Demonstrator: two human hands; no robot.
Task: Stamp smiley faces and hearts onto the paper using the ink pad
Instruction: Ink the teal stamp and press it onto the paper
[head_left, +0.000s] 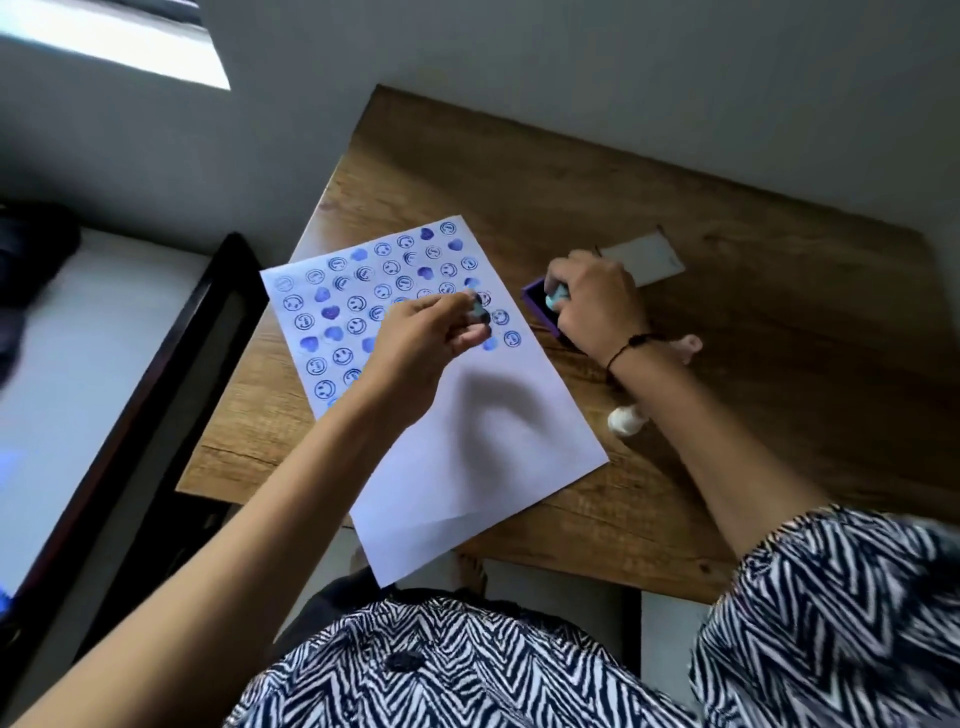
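Note:
A white paper sheet (483, 447) lies slanted on the wooden table, its upper half covered with rows of blue smiley faces and purple hearts. My left hand (421, 348) hovers over the stamped rows, pinching a small light-blue stamp (478, 312) with a dark inked face. My right hand (597, 306) holds a second light-blue stamp (556, 299) down on the purple ink pad (537, 306), which sits just right of the paper. The hand hides most of the pad.
The ink pad's white lid (644, 257) lies behind my right hand. Two small pale stamps (626, 418) (688, 345) lie on the table (727, 441) beside my right forearm. A dark-framed bed (171, 364) stands left of the table. The wall runs close behind.

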